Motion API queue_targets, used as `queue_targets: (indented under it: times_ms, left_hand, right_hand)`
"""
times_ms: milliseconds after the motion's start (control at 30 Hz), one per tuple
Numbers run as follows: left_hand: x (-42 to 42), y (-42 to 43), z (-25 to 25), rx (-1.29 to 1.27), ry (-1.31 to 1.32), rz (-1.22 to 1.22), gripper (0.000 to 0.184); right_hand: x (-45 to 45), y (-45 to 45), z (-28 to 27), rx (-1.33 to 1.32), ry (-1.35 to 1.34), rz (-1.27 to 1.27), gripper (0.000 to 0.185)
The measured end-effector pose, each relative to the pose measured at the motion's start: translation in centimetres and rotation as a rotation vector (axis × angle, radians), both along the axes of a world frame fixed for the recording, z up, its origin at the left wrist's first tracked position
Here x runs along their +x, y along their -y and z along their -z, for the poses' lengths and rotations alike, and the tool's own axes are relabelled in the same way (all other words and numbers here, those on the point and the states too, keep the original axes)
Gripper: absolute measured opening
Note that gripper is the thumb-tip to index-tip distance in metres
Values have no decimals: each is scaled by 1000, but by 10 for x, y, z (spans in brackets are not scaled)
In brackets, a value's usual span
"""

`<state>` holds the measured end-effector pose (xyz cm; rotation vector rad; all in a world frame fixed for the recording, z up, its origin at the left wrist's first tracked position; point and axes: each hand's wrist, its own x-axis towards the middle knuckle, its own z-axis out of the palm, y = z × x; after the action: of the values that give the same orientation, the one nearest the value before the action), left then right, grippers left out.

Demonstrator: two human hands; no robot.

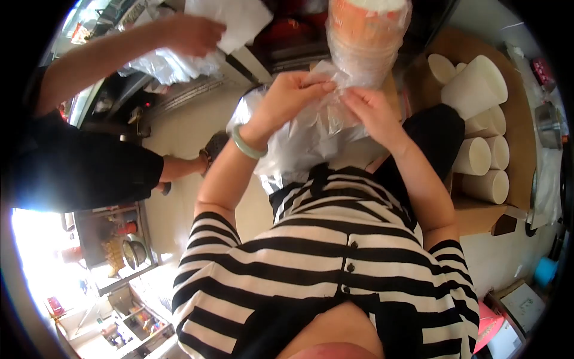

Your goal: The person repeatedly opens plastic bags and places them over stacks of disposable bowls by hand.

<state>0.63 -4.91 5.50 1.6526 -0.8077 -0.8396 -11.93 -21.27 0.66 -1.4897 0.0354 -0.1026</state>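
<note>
My left hand [294, 99], with a pale green bangle [246, 143] at the wrist, pinches thin clear plastic between thumb and fingers. Close beside it my right hand [372, 112] is closed on the same clear plastic bag [335, 122], which hangs crumpled over my lap. Just beyond my fingertips a stack of orange and white paper bowls [366, 42] stands wrapped in clear plastic. Whether that wrapping and the plastic in my fingers are one piece, I cannot tell.
At the right, a cardboard box [520, 125] holds several white paper cups [475, 90]. Another person's arm [113, 54] reaches over from the left, its hand near white sheets [233, 21]. That person's leg [182, 169] stands on the floor left of me. Shelves [113, 248] are at lower left.
</note>
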Motion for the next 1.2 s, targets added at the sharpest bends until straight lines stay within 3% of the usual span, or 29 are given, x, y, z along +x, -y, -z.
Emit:
queue_targets:
  times_ms: [67,133,200,267,300,367,433,467,500,567,600,633,667,700,767,800,867,900,967,1000,1033,1067,1100,1133,1200]
  left_hand:
    - [-8,4,-2,-108,26,-62,32]
    - [-10,6,-3,-219,-163,-147,30]
    - [-3,-5,-1,-102,-123,-120,30]
    - [-5,-11,0,-230,-406,14,34]
    - [-26,-6,-20,-259,-427,-140,38]
    - [-16,-15,-8,-340,-468,-39,39]
    - [1,-31,6,-391,-538,114,42]
    - [11,-40,9,-386,-546,116,42]
    - [16,-45,8,-331,-510,124,42]
    - [11,-44,-5,-202,-362,72,46]
    - [19,-44,-10,-111,-175,81,59]
    - [15,-33,-16,-192,79,17,66]
    - [6,-22,-21,-274,334,-51,74]
    - [-3,-12,-34,-276,334,-52,74]
    - [-18,7,-63,-354,996,148,81]
    - [-26,12,-68,-291,1092,241,66]
    - [-19,24,-63,-368,946,587,37]
    - [-9,19,-61,-381,956,586,37]
    - [19,-1,-64,-262,-275,543,23]
    - [21,-5,-70,-365,-271,273,21]
    - [43,-2,-69,-431,-422,369,23]
    - [61,3,-67,-491,-580,460,27]
    - [55,11,-74,-554,-424,315,32]
    - [48,20,-81,-612,-265,167,40]
    - [71,48,-84,-834,-473,308,52]
  right_hand:
    - [0,-2,-1,-39,33,8,28]
    - [1,-2,-3,-2,-33,154,28]
    - [1,2,-1,-65,151,194,29]
    - [-8,1,-16,382,32,92,29]
    - [-9,7,-19,379,43,97,29]
    - [-15,24,-21,866,275,-99,26]
    - [-26,42,-44,1127,410,-154,22]
    - [-34,52,-58,1077,450,-56,18]
    - [-34,66,-61,1298,548,-276,17]
    - [-35,82,-71,1096,559,-307,21]
    - [-35,81,-74,913,556,-259,22]
    - [-35,75,-78,917,557,-249,22]
    - [-34,63,-83,551,427,-198,23]
    - [-31,51,-93,182,294,-152,25]
    - [-31,28,-120,-50,140,-203,28]
    - [-28,24,-126,-97,80,-226,28]
    - [-30,44,-130,-202,-10,-278,28]
    - [-34,61,-131,-291,-108,-327,29]
    - [-50,94,-136,-340,-266,-620,21]
    - [-57,116,-117,-179,-229,-638,19]
    - [-61,142,-94,-112,-4,-556,18]
    - [-58,145,-86,69,169,-310,20]
    - [-54,147,-78,250,339,-62,22]
    - [-46,155,-80,496,430,18,21]
    - [-18,165,-91,1019,465,-1,30]
